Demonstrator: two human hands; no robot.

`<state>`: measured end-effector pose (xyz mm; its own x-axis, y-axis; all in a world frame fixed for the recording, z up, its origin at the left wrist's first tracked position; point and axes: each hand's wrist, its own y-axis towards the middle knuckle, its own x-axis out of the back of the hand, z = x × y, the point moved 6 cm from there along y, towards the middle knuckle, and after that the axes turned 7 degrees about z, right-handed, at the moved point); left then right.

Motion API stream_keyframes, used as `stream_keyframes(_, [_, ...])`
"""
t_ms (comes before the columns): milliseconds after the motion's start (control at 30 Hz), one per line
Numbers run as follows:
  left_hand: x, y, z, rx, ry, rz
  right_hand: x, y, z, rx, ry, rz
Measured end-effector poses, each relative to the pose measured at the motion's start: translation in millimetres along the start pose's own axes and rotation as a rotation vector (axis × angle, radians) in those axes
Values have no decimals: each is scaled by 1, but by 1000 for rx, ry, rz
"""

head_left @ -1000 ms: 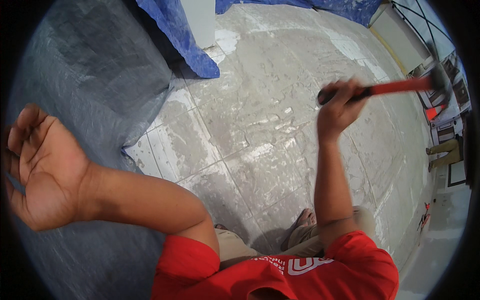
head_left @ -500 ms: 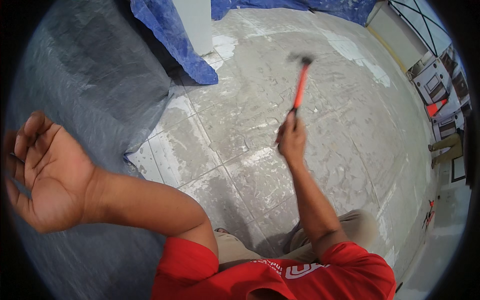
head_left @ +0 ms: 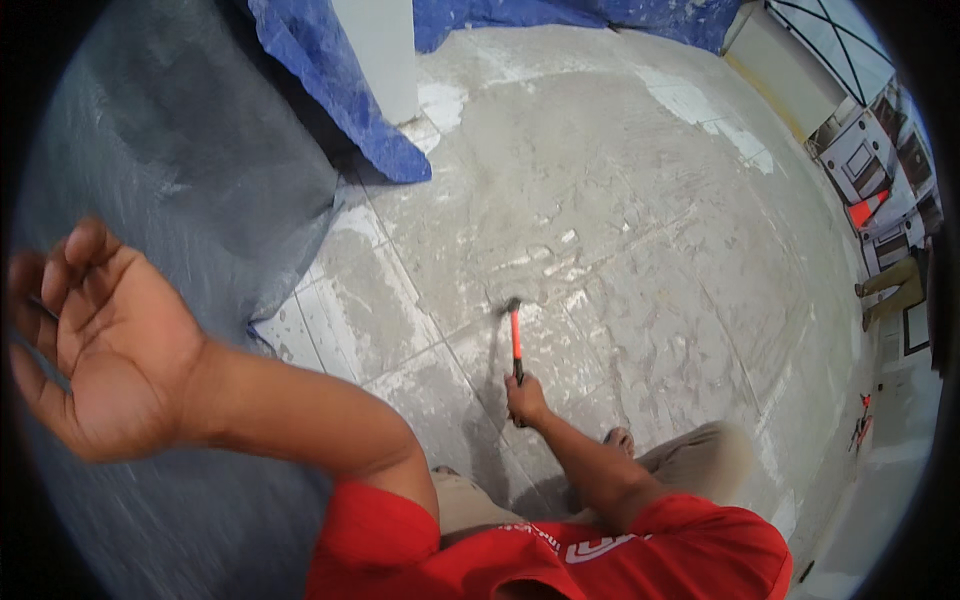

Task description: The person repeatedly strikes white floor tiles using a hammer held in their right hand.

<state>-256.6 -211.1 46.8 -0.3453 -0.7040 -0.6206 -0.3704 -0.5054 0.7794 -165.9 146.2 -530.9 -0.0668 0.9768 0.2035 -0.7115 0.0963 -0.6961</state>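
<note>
My right hand (head_left: 525, 400) grips a hammer (head_left: 516, 335) by the black end of its orange handle. The dark hammer head is low over or on the dusty, patched tile floor (head_left: 600, 280), whose surface is chipped around it; I cannot tell whether it touches. My left hand (head_left: 110, 340) is raised at the left edge, palm upward with fingers loosely curled and apart, holding nothing, over the dark grey plastic sheet (head_left: 180, 180).
Blue tarps (head_left: 560, 25) hang along the back, one beside a white pillar (head_left: 375, 55). At right are door pictures (head_left: 860, 155), an orange cone-like object (head_left: 868, 208), a person's legs (head_left: 890, 295), small red tools (head_left: 860, 420) and a leaning framed panel (head_left: 830, 45).
My right hand has swung the hammer from raised at the upper right down and leftward to the floor. My left hand stays raised, shifted only slightly.
</note>
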Motion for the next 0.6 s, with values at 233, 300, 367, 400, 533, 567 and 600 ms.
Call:
stream_keyframes(233, [3, -3, -15, -40, 20, -28, 48, -68, 196, 506, 254, -214])
stream_keyframes(300, [6, -1, -21, -47, 18, -27, 89, -113, 279, 818, 236, -396])
stream_keyframes(367, [7, 1, -22, -44, -13, -31, 132, -162, 341, 1149, 177, -607])
stream_keyframes(400, [9, 2, -24, -37, -15, -18, 146, -182, 365, 1234, 225, -647])
stream_keyframes(533, [11, 7, -27, -15, -8, -4, 162, -214, 391, 1533, 365, -731])
stream_keyframes(567, [11, 6, -26, -8, -7, -12, 161, -197, 376, 1459, 397, -718])
stream_keyframes(600, [8, 3, -23, -24, 6, -26, 157, -174, 348, 1384, 426, -709])
